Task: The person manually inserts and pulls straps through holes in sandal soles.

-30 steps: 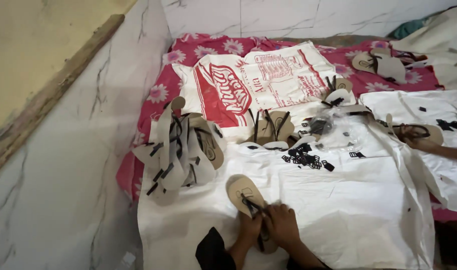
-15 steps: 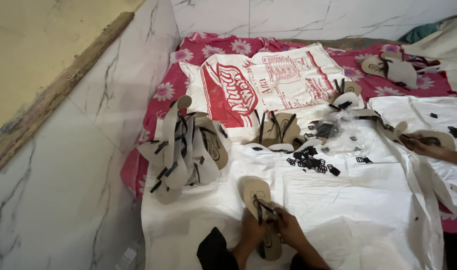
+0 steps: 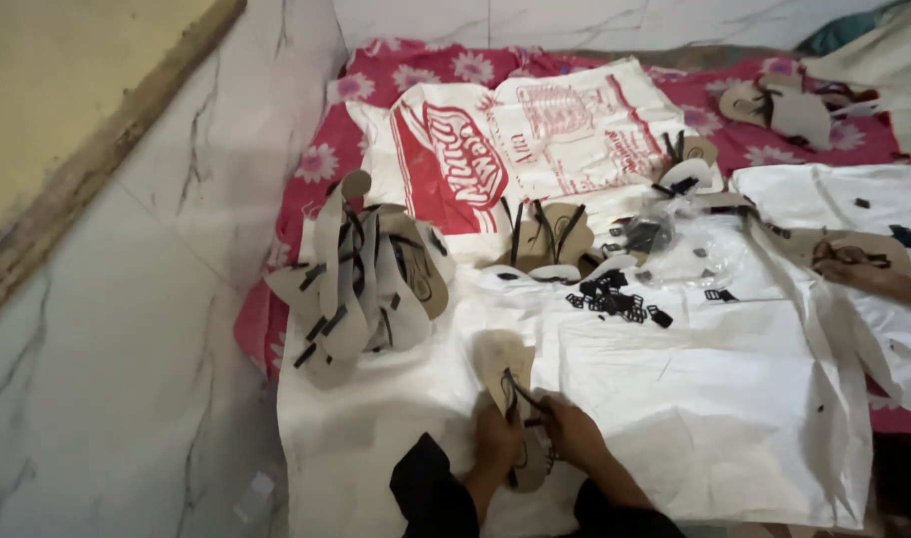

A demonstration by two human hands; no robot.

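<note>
A tan slipper sole [image 3: 508, 371] with black straps lies on the white sheet [image 3: 695, 399] in front of me. My left hand [image 3: 495, 438] presses on the sole's near left side. On its right, my right hand [image 3: 570, 430] pinches the black strap at the sole's middle. Both hands sit close together over the near half of the sole, which they partly hide.
A pile of strapped soles [image 3: 366, 274] lies to the left. Small black pieces [image 3: 620, 302] are heaped beyond my hands. Another person's hand [image 3: 859, 271] holds a sole at right. A red-and-white printed sack [image 3: 515, 139] covers the flowered red cloth [image 3: 316, 169]. Marble floor lies left.
The view has shifted slightly, so the sole and my hands sit a little further right in frame. My hands stay on the same sole and strap.
</note>
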